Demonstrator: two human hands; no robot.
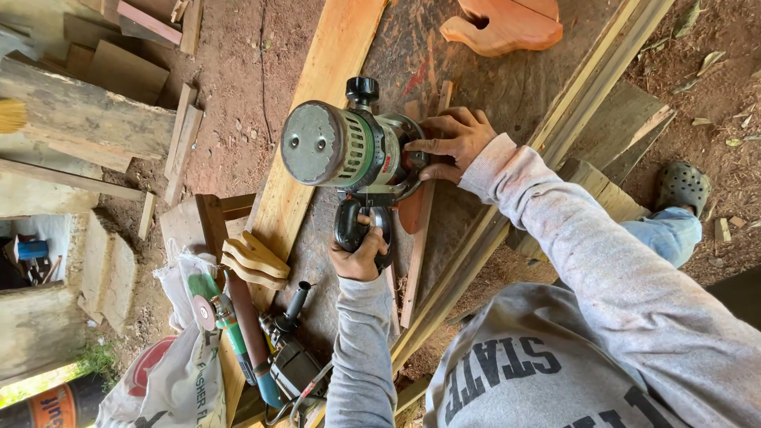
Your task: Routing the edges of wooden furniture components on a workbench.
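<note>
Down low, left hand (361, 255) gripping router (349, 150) handle, right hand (453, 139) pressing wood strip (416, 238)

The router (349, 150) hides the reddish workpiece (412, 210) beneath its base, the left hand (361, 254) covers most of the router's grip, while below the router the white sack (178, 364) and the black drill's (293, 364) cable run off the bottom edge.
</note>
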